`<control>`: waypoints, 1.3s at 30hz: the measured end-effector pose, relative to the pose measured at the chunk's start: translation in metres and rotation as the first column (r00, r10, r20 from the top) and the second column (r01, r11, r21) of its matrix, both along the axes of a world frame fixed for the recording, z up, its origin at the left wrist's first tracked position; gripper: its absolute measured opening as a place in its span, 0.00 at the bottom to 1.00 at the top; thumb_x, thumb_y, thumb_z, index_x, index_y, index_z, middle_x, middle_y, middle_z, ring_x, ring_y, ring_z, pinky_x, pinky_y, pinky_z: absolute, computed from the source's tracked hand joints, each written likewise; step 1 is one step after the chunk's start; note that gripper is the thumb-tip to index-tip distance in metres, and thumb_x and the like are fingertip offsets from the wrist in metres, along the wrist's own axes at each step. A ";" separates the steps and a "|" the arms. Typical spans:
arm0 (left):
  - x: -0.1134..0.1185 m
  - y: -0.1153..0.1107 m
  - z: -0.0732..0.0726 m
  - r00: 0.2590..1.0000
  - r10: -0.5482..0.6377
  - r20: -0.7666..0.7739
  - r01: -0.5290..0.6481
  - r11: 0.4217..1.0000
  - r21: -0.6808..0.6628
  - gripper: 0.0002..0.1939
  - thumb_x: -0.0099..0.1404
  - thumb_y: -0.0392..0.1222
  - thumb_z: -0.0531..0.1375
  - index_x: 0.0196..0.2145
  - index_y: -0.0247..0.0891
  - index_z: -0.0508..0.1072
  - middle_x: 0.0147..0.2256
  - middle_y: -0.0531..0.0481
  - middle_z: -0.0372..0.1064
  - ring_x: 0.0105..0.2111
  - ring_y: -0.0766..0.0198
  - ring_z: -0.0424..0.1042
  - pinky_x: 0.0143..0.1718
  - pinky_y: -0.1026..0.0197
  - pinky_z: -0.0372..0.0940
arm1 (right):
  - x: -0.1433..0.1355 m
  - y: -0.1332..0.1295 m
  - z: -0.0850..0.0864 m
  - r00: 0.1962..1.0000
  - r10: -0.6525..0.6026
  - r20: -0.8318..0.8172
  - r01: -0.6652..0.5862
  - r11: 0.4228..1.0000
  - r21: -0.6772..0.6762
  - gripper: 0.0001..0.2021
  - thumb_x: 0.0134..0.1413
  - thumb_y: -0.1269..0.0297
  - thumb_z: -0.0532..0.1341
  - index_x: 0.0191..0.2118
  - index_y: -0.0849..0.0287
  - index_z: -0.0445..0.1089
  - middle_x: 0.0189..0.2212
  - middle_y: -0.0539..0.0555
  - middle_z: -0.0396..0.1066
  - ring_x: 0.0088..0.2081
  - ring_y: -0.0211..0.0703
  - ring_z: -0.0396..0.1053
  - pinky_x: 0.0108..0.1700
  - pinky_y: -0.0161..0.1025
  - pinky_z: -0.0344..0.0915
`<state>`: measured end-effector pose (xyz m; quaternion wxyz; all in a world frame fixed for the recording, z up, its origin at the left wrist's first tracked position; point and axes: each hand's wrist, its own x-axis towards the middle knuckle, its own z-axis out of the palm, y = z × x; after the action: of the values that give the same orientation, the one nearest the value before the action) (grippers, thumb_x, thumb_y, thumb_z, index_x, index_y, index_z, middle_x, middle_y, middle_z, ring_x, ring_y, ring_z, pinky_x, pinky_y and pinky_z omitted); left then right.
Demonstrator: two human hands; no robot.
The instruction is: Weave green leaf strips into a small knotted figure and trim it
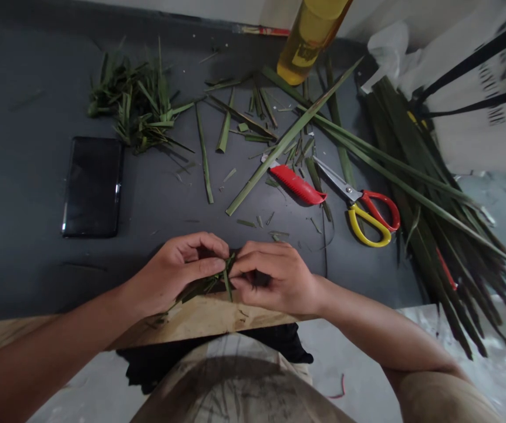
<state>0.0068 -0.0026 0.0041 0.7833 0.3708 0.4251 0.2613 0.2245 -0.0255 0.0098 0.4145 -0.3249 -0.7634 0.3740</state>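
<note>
Near the table's front edge, my left hand (pixel 186 264) pinches a small bundle of green leaf strips (pixel 226 281) between thumb and fingers. My right hand (pixel 270 273) meets it from the other side, its fingers closed on the same strips. Part of the bundle is hidden behind the fingers. Ahead of my hands lie a red-handled knife (pixel 297 184), scissors (pixel 358 205) with one red and one yellow handle, and a long leaf strip (pixel 288 138). A heap of knotted leaf pieces (pixel 136 103) sits at the back left.
A black phone (pixel 92 188) lies at left. A bottle of yellow liquid (pixel 308 44) stands at the back. Many long leaves (pixel 438 217) hang over the right edge beside a white bag (pixel 491 100). Leaf scraps (pixel 257 114) litter the middle.
</note>
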 end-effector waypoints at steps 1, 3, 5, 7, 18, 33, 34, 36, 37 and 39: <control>0.000 0.000 0.000 1.000 0.017 -0.004 -0.017 1.000 0.003 0.06 0.58 0.40 0.76 0.30 0.41 0.83 0.35 0.51 0.78 0.37 0.65 0.75 0.41 0.64 0.69 | 0.001 0.000 0.001 1.000 0.000 -0.010 0.000 1.000 -0.026 0.06 0.61 0.76 0.63 0.38 0.59 0.74 0.30 0.52 0.77 0.30 0.34 0.73 0.33 0.30 0.70; 0.001 0.001 0.001 0.999 0.038 -0.013 -0.038 0.999 0.001 0.07 0.57 0.40 0.76 0.30 0.40 0.83 0.35 0.50 0.78 0.37 0.64 0.75 0.41 0.63 0.69 | 0.002 0.000 0.004 1.000 -0.009 -0.001 0.008 0.997 -0.077 0.05 0.62 0.75 0.62 0.38 0.59 0.74 0.31 0.52 0.77 0.30 0.34 0.72 0.34 0.31 0.71; 0.000 0.002 0.002 0.999 0.049 -0.021 -0.049 0.999 0.006 0.08 0.56 0.41 0.76 0.30 0.40 0.83 0.35 0.49 0.78 0.36 0.63 0.75 0.39 0.62 0.70 | 0.003 0.000 0.006 1.000 -0.001 0.015 0.003 0.990 -0.141 0.04 0.63 0.74 0.62 0.38 0.59 0.74 0.30 0.52 0.76 0.29 0.35 0.71 0.34 0.32 0.71; 0.000 0.001 0.002 0.998 0.058 -0.031 -0.057 0.998 0.035 0.08 0.56 0.41 0.76 0.30 0.40 0.83 0.36 0.49 0.78 0.36 0.62 0.75 0.39 0.61 0.70 | 0.004 -0.001 0.007 1.000 0.024 0.007 -0.022 0.978 -0.209 0.03 0.62 0.72 0.63 0.37 0.59 0.74 0.30 0.51 0.74 0.29 0.35 0.71 0.33 0.33 0.70; -0.003 -0.002 -0.003 0.997 0.028 -0.069 -0.019 0.991 0.131 0.04 0.62 0.40 0.73 0.33 0.41 0.83 0.38 0.49 0.78 0.40 0.61 0.76 0.43 0.60 0.69 | 0.001 -0.003 0.005 0.999 0.045 -0.001 -0.044 0.966 -0.253 0.05 0.57 0.75 0.62 0.34 0.58 0.71 0.28 0.49 0.71 0.27 0.34 0.67 0.31 0.32 0.67; -0.003 -0.005 0.002 0.981 0.062 -0.183 -0.028 0.983 0.182 0.10 0.63 0.45 0.74 0.33 0.40 0.78 0.40 0.47 0.82 0.40 0.59 0.79 0.42 0.60 0.72 | -0.003 -0.003 -0.001 0.999 -0.051 0.014 0.053 0.982 -0.179 0.04 0.60 0.72 0.61 0.34 0.57 0.70 0.27 0.48 0.71 0.27 0.34 0.68 0.31 0.32 0.66; -0.002 -0.004 0.003 0.975 0.055 -0.217 -0.005 0.975 0.223 0.09 0.63 0.46 0.73 0.34 0.40 0.79 0.40 0.46 0.82 0.41 0.57 0.79 0.42 0.59 0.72 | -0.003 -0.004 -0.001 0.998 -0.061 0.014 0.062 0.981 -0.183 0.04 0.60 0.72 0.61 0.34 0.57 0.71 0.27 0.48 0.71 0.27 0.34 0.68 0.31 0.32 0.66; -0.001 -0.003 0.004 0.965 0.046 -0.259 0.029 0.959 0.280 0.08 0.64 0.46 0.72 0.34 0.40 0.81 0.39 0.45 0.82 0.42 0.55 0.80 0.44 0.57 0.74 | -0.004 -0.004 -0.002 0.996 -0.084 0.018 0.086 0.976 -0.203 0.04 0.59 0.72 0.61 0.34 0.58 0.71 0.26 0.47 0.70 0.26 0.34 0.67 0.31 0.32 0.66; -0.001 -0.002 0.005 0.963 0.043 -0.266 0.039 0.954 0.297 0.08 0.65 0.46 0.71 0.35 0.40 0.82 0.40 0.45 0.83 0.42 0.55 0.80 0.45 0.57 0.74 | -0.005 -0.004 -0.002 0.995 -0.099 0.023 0.101 0.972 -0.214 0.04 0.59 0.72 0.61 0.34 0.58 0.71 0.26 0.47 0.70 0.27 0.34 0.67 0.31 0.32 0.66; -0.001 -0.002 0.005 0.964 0.035 -0.264 0.052 0.948 0.314 0.07 0.67 0.46 0.69 0.38 0.40 0.83 0.41 0.45 0.83 0.43 0.55 0.81 0.46 0.57 0.75 | -0.005 -0.004 -0.003 0.991 -0.127 0.032 0.131 0.963 -0.237 0.04 0.58 0.72 0.61 0.33 0.58 0.71 0.26 0.47 0.70 0.27 0.34 0.67 0.31 0.32 0.66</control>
<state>0.0054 -0.0046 0.0089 0.6499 0.5258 0.4773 0.2709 0.2191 -0.0297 0.0072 0.3897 -0.4243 -0.6936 0.4324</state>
